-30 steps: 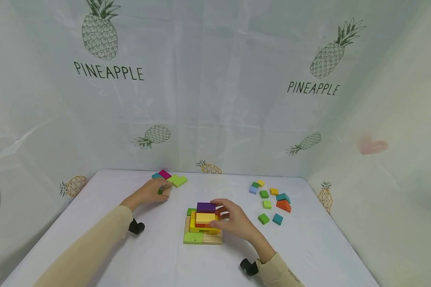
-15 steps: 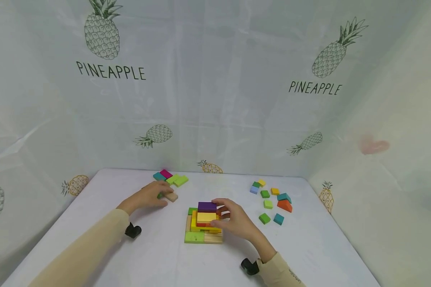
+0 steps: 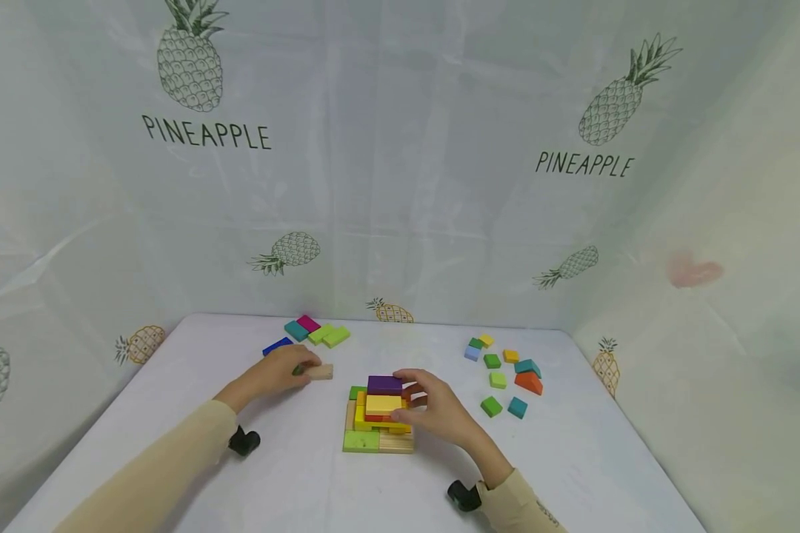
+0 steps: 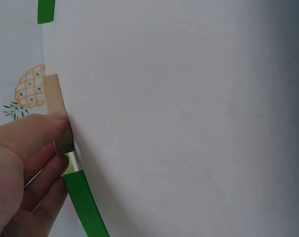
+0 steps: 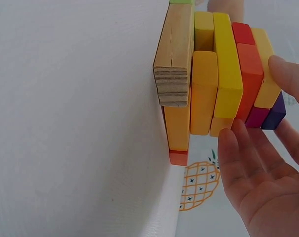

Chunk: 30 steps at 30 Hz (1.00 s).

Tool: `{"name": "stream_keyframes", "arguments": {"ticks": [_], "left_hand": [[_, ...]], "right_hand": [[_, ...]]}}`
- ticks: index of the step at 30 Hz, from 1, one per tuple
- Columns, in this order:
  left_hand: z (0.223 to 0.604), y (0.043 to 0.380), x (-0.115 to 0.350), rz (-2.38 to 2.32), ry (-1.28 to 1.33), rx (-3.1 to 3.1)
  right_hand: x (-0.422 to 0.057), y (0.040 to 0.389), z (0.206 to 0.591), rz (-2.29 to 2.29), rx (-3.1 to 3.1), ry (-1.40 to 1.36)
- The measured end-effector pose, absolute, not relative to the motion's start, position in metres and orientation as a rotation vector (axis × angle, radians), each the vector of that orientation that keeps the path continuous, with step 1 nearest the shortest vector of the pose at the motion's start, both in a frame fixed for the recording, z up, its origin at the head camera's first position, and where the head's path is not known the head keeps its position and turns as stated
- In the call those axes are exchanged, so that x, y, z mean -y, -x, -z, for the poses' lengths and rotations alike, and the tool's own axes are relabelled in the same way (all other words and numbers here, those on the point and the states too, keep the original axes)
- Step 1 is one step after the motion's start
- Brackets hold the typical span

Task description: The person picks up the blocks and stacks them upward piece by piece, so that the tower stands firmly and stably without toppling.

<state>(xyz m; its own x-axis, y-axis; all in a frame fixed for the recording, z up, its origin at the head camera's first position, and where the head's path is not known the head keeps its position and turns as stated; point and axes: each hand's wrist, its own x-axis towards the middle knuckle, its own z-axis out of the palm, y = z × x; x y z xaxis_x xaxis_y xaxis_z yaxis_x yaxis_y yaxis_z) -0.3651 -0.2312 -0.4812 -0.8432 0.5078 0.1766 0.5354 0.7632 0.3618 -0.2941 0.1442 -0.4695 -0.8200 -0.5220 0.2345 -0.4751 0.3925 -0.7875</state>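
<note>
My left hand point(image 3: 284, 370) pinches a plain wooden block point(image 3: 321, 371) close over the table left of centre. In the left wrist view, the thumb lies on the face of this wooden block point(image 4: 58, 106), with fingers behind it. A green block point(image 4: 88, 202) is beside those fingers, mostly hidden in the head view. At the centre stands a layered stack of coloured blocks point(image 3: 360, 442). A purple block point(image 3: 384, 385) and a pale yellow block point(image 3: 383, 404) top it. My right hand point(image 3: 440, 407) holds the stack's right side, thumb on the pale yellow block, fingers round the back.
Behind the left hand lie a blue block point(image 3: 277, 346), a teal block point(image 3: 296, 331), a magenta block point(image 3: 308, 323) and light green blocks point(image 3: 336, 337). Several small blocks are scattered at right, among them an orange-red triangle point(image 3: 528, 383) and a teal cube point(image 3: 516, 407).
The left hand has drawn slightly back toward the person, and the wooden block in it has turned to point right. The blue block behind it now shows. The right hand stays on the stack.
</note>
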Motion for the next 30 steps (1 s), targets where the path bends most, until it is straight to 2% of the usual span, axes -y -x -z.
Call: {"name": "stream_keyframes", "arguments": {"ticks": [9, 20, 30], "left_hand": [[0.466, 0.350, 0.219, 0.644, 0.882, 2.805], [0.426, 0.306, 0.177, 0.817, 1.045, 2.688], [0.424, 0.290, 0.143, 0.862, 1.130, 2.673]], "right_hand": [[-0.145, 0.293, 0.469, 1.429, -2.578, 0.928], [-0.145, 0.295, 0.470, 1.403, -2.596, 0.955], [-0.145, 0.296, 0.471, 1.405, -2.599, 0.962]]}}
